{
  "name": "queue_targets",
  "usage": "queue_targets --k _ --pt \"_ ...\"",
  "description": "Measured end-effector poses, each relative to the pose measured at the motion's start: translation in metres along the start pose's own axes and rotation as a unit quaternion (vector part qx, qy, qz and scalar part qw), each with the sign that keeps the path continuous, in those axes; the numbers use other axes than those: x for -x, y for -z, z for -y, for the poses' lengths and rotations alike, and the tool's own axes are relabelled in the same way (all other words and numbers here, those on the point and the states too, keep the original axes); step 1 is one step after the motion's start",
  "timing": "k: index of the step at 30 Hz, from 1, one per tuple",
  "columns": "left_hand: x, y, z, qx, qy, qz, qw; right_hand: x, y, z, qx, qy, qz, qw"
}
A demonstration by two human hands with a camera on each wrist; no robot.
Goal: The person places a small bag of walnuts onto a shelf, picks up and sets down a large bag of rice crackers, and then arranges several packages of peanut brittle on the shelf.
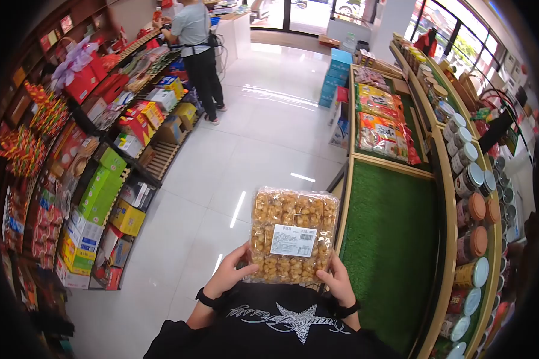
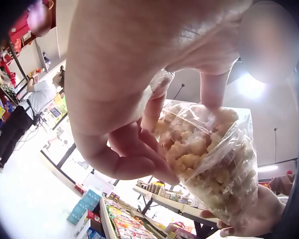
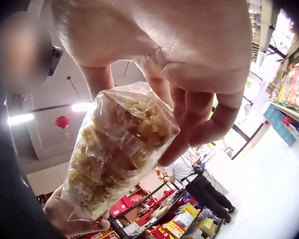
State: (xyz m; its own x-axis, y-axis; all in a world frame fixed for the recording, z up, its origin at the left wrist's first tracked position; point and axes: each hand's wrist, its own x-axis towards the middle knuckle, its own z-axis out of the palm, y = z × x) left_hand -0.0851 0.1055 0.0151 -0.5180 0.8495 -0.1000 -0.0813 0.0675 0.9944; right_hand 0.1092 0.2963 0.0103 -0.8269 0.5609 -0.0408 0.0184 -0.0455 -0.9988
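A flat, clear-wrapped pack of golden-brown clustered snacks (image 1: 294, 209) is held up in front of the black shirt, its white printed label (image 1: 293, 240) facing the head camera. My left hand (image 1: 229, 272) grips its lower left edge with the thumb on the face. On the lower right edge my right hand (image 1: 339, 280) grips it the same way. In the left wrist view the left hand (image 2: 139, 79) has its fingers bent behind the crinkled wrap (image 2: 209, 154). The right wrist view shows the right hand (image 3: 174, 55) curled round the pack's (image 3: 119, 144) other edge.
Right of the pack stands a display bin lined with green turf (image 1: 377, 239), with bagged goods (image 1: 380, 122) farther up and jars (image 1: 473, 179) alongside. Shelves of boxed goods (image 1: 102, 185) line the left. A person in dark trousers (image 1: 202, 72) stands by the far left shelves.
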Motion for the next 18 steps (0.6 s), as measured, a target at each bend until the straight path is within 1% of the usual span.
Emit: queue_targets --k 3,5,7,10,11,14,16,18 --pt "-0.018 -0.005 0.006 -0.018 -0.006 0.026 0.999 0.004 0.010 -0.010 -0.019 -0.015 -0.034 0.999" --pt "-0.031 -0.011 0.003 -0.023 0.000 0.046 0.999 0.004 0.020 -0.015 -0.002 -0.018 -0.054 0.998" --pt "-0.045 -0.016 0.001 -0.029 0.005 0.067 0.997 0.003 0.029 -0.023 -0.034 -0.025 -0.084 0.996" --pt "-0.070 -0.021 -0.002 -0.033 0.002 0.089 0.995 -0.006 0.039 -0.014 -0.019 -0.046 -0.104 0.993" --pt "-0.080 -0.022 -0.003 -0.030 0.011 0.109 0.994 -0.012 0.040 -0.010 -0.019 -0.046 -0.114 0.992" --pt "-0.111 -0.019 -0.003 -0.027 0.012 0.147 0.989 -0.030 0.039 -0.001 -0.050 -0.011 -0.157 0.986" --pt "-0.135 -0.011 -0.006 -0.030 -0.001 0.162 0.986 -0.045 0.038 0.004 -0.065 -0.041 -0.170 0.982" --pt "-0.160 -0.001 -0.012 -0.046 0.007 0.204 0.978 -0.063 0.036 0.015 -0.064 -0.044 -0.181 0.980"
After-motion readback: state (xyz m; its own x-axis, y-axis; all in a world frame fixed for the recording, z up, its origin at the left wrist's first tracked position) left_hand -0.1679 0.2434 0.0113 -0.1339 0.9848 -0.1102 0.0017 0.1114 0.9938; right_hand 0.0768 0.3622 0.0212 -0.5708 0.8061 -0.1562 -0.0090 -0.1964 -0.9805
